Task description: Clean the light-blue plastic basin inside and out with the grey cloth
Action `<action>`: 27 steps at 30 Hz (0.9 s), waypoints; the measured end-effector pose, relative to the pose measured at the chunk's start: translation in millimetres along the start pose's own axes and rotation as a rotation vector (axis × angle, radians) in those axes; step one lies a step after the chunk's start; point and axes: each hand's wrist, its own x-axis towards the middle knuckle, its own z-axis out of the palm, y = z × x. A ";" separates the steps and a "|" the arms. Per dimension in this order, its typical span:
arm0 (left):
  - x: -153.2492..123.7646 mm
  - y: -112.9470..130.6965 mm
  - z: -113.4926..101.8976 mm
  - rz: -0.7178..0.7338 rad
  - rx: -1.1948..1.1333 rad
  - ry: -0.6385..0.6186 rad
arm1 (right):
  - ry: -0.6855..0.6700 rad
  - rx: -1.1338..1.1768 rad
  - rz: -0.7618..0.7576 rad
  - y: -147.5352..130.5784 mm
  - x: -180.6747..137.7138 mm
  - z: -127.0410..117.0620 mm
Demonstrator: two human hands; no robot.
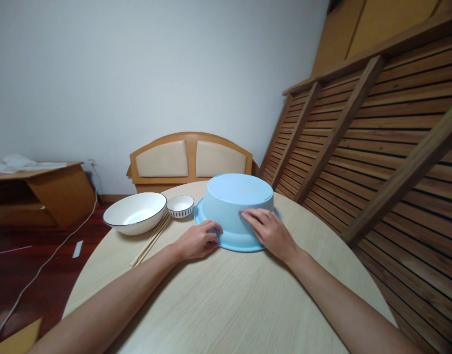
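A light blue plastic basin [240, 189] stands upside down on the round wooden table, its flat bottom facing up and its wide rim on the tabletop. With curled fingers, my left hand [199, 240] holds the basin's rim at the near left. My right hand [270, 230] is against the basin's near right wall, fingers together. A small greyish thing shows at those fingertips, too little of it to name. To the left are a small white bowl [180, 205] with dark stripes, a large white bowl [137, 211] with a dark rim, and several wooden chopsticks [152, 240].
The round pale table [226, 305] fills the foreground. Behind it stands a padded wooden headboard [192, 157]. A slatted wooden frame [358, 137] leans along the right. On the left, a low cabinet [59, 191] and a white cable [59, 246] are on the dark red floor.
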 end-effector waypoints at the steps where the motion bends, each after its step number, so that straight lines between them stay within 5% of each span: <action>1: 0.3 -0.1 -0.1 0.004 -0.001 0.001 | 0.053 -0.008 0.075 3.4 -0.3 -0.3; 5: 1.4 0.4 -0.4 0.008 0.004 0.003 | 0.110 -0.053 0.141 6.8 -2.9 1.5; 12: 1.2 2.0 -0.6 0.003 0.013 0.007 | -0.195 0.034 -0.305 -12.1 -0.2 1.7; 18: 1.3 1.5 -1.1 -0.002 0.000 0.000 | 0.006 -0.009 0.040 6.4 -3.4 -3.5; 21: 1.3 2.1 -1.8 -0.009 0.003 -0.004 | 0.050 -0.018 0.060 10.9 -6.6 -3.1; 27: 0.5 2.8 -1.2 -0.015 0.006 -0.003 | -0.257 0.050 -0.229 -13.2 1.1 -1.9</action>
